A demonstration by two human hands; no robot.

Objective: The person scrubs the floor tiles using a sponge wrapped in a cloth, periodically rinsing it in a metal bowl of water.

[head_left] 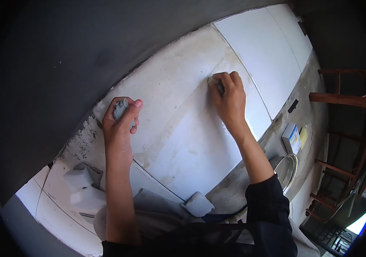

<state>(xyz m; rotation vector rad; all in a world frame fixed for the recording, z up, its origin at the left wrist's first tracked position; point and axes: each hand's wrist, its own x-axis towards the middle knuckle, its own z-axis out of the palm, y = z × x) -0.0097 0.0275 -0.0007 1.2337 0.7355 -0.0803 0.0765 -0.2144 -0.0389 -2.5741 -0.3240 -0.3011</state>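
Observation:
My left hand (118, 124) is closed around a rough grey-blue lump (120, 109), held above the left part of a large white tile (183, 141). What the lump is made of I cannot tell. Farther right, the fingertips of my right hand (233, 100) are pinched together and pressed down on the same tile. A small pale-green edge (210, 80) shows at those fingertips, but most of the piece is hidden by the fingers. Brownish smears cross the tile between the hands, while its lower right part looks whiter and shinier.
A dark wall (71, 51) borders the tiles on the left. A whitish block (198, 204) lies near my knees, with pale blocks (80, 180) at lower left. To the right are a small box (291, 138), a yellow piece (303, 138), a metal basin (293, 165) and a reddish-brown wooden frame (341, 100).

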